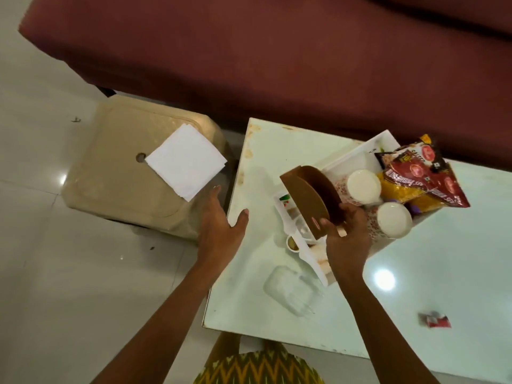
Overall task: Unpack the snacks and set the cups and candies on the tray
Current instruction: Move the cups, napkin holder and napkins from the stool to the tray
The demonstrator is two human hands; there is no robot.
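My right hand [346, 239] grips the low corner of a brown, half-round holder [313, 195] with two flat, smooth walls and a slot between them. It tilts above the near end of the long white plastic tray [357, 153], which lies slantwise from the far edge of the glossy white tabletop [443, 273] toward its middle. My left hand [221, 225] is wide, fingers straight and spread, holding nothing, just off the left edge with the thumb over that edge.

On the tray lie two paper cups with a small red flower print, one [363, 187] behind the other [393, 220]. Their round white tops face me, and I cannot tell lids from bare insides. Against them, at the tray's far right, are crinkly red-and-yellow snack packets [426, 178] whose print is too blurred to read.

The holder and my right hand cover much of the tray's near end. Small sachets and a little round pot show there, too unclear to name. Something purple peeks out under the packets.

A clear, ribbed plastic box [291, 289] lies near the near left corner, hard to see against the sheen. A crumpled red wrapper [435, 320] lies by the near edge, to the right. Left of the tabletop stands a beige plastic stool [116, 167] with a hole in its seat and a square stack of white paper napkins [185, 162]. A dark red sofa [277, 51] runs along the far side.
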